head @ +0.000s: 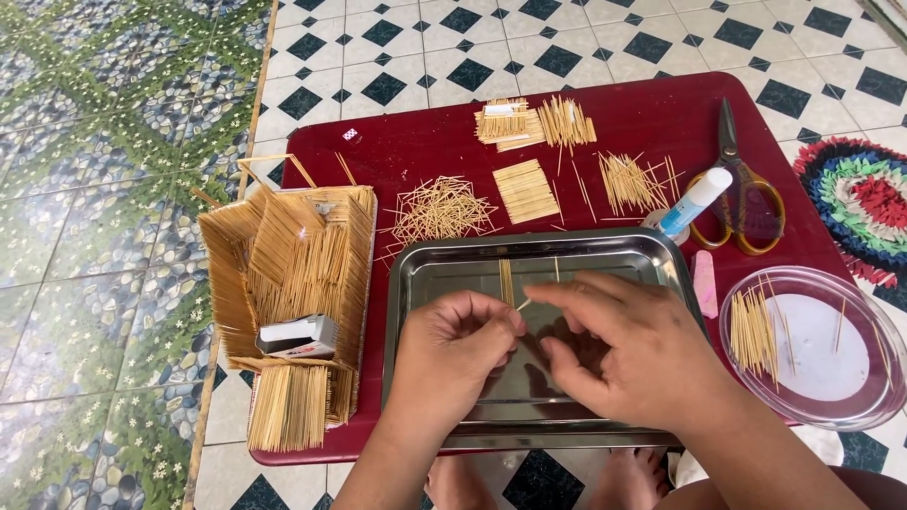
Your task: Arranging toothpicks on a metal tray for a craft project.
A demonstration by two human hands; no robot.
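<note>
Both your hands pinch one toothpick (522, 304) between them, left hand (458, 345) and right hand (624, 345), right over the steel tray (425, 283) on the red bench (416, 151).

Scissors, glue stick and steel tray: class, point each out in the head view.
scissors (729, 142), head view, on the blades.
glue stick (694, 200), head view, mid-tube.
steel tray (444, 274), head view, bare floor at left.

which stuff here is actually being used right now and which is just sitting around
In use: left hand, right hand, toothpick pinched between them, steel tray.

Lying about: scissors, glue bottle, toothpick model, clear lid, loose toothpick pile.
</note>
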